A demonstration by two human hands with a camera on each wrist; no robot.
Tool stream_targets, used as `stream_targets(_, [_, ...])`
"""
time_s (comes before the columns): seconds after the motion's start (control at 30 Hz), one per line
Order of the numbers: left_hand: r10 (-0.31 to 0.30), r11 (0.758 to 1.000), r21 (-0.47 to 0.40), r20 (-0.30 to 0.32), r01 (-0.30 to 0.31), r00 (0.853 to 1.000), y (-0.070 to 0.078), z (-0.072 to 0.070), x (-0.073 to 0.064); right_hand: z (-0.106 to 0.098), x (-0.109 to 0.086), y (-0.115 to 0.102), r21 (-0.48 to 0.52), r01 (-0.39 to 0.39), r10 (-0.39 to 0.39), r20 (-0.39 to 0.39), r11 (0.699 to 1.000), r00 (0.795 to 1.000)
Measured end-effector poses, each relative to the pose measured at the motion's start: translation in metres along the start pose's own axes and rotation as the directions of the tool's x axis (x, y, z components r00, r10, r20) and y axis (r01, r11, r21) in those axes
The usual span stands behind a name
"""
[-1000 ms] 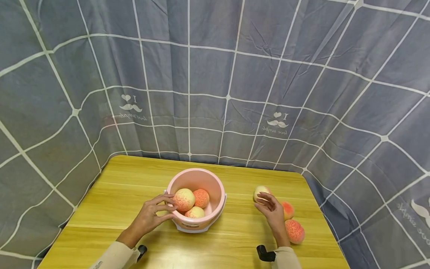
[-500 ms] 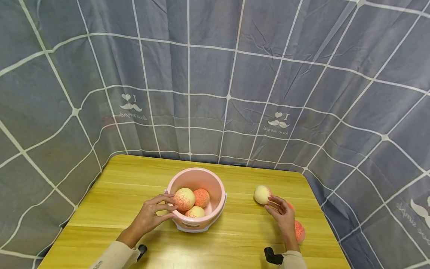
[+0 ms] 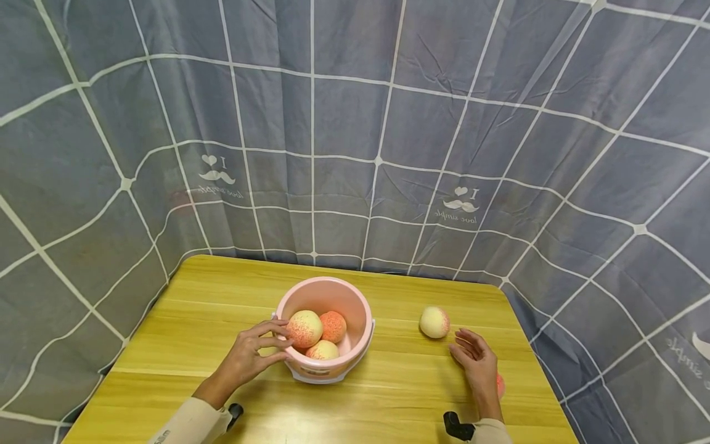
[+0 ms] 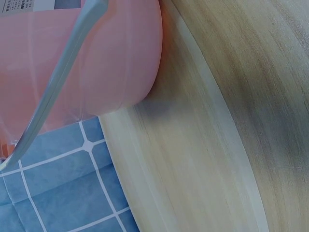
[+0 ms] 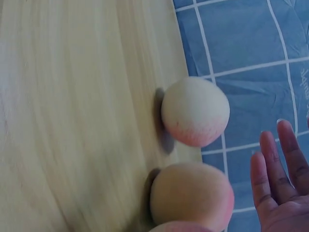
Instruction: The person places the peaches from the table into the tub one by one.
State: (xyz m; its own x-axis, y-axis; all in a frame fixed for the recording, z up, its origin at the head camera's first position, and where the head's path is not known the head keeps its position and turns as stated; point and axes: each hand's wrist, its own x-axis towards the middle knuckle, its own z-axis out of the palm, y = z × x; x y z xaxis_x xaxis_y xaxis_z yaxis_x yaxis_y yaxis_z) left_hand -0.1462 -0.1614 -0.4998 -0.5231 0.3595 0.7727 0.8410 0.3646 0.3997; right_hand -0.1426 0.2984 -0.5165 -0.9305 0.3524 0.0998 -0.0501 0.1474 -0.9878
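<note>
A pink bucket (image 3: pixel 355 299) stands on the table with three red-and-yellow peaches (image 3: pixel 304 329) inside. My left hand (image 3: pixel 252 351) holds its left rim, fingertips over the edge beside the nearest peach and thumb lower at the front. My right hand (image 3: pixel 478 364), fingers loosely bent and holding nothing, is over the right of the table. Just beyond its fingertips lies a pale yellow peach (image 3: pixel 435 322) with a red blush. A redder peach (image 3: pixel 501 386) shows partly behind the wrist. In the right wrist view, another peach (image 5: pixel 190 195) sits between them, hidden by the hand in the head view.
The yellow wood-grain table (image 3: pixel 388 401) ends at a grey-blue checked curtain (image 3: pixel 344 185) at the back and sides. A pale bucket handle (image 4: pixel 58 77) hangs down the bucket's side. Black wrist mounts (image 3: pixel 458 427) show at both sleeves.
My right hand has moved right and toward me, away from the pale yellow peach, which now shows whole. It now covers the middle peach. The left hand and bucket have stayed still.
</note>
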Motion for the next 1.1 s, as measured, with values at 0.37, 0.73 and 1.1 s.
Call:
stream_targets(0.37, [-0.011, 1.000, 0.001, 0.010, 0.011, 1.000, 0.000, 0.000, -0.002, -0.009, 0.000, 0.009, -0.026, 0.023, -0.024, -0.052, 0.999, 0.998])
stream_targets(0.73, [-0.006, 1.000, 0.009, 0.007, 0.006, 1.000, 0.000, 0.000, -0.001, -0.024, 0.001, 0.017, -0.082, -0.016, 0.007, -0.116, 0.996, 0.993])
stream_targets(1.1, [-0.010, 1.000, 0.017, 0.013, 0.010, 1.000, 0.000, 0.001, -0.001, -0.038, -0.001, 0.028, -0.072, -0.130, 0.111, -0.223, 0.989, 0.969])
